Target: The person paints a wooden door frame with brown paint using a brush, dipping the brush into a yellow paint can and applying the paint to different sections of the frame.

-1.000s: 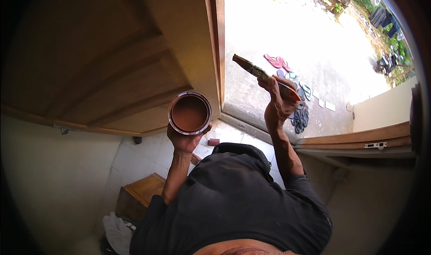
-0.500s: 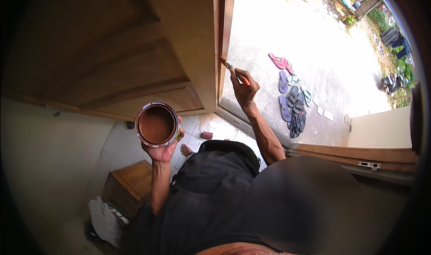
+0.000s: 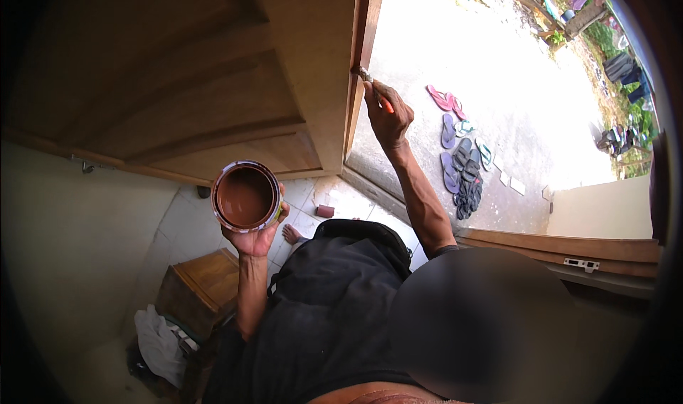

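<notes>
Showing a smooth, glossy pool of reddish-brown paint (image 3: 245, 203) inside a round, open-topped tin (image 3: 215, 206) with a brown-marked pale rim, held mouth upward before the black shirt (image 3: 334, 290), near a brown panelled wooden door (image 3: 313, 84). Supporting the tin from beneath on the left hand (image 3: 250, 242), with fingers curled partway around its side. Gripping a slim paintbrush with a grimy grey-white neck and orange handle (image 3: 367, 76) in the right hand (image 3: 390, 116), with thumb and fingers closed tightly around it. Pointing the dark bristle tip at a narrow reddish-brown wooden upright (image 3: 364, 34) beside the door's free edge, with contact too small to confirm. Opening on the right, past a raised grey threshold (image 3: 377, 196), onto broad sunlit concrete (image 3: 423, 140), with assorted flip-flops (image 3: 449, 172) well apart from the brush. Lying near the tin, on pale floor tiles (image 3: 302, 190): a small dark-red cylinder (image 3: 325, 211).
</notes>
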Tool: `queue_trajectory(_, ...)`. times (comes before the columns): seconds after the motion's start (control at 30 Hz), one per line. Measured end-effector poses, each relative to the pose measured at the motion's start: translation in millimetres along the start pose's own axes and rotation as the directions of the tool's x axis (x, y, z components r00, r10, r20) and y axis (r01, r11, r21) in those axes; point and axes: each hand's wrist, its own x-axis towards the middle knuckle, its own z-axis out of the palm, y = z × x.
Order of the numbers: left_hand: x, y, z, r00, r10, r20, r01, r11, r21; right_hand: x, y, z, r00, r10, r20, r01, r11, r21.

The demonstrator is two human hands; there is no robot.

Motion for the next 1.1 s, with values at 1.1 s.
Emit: queue_trajectory(1.1, -9, 7, 4, 0.999, -0.025, 0.025, 0.024, 1.000, 0.010, 28, -8, -4, 0.996, -0.085, 0.021, 0.083, 0.995, 0.055)
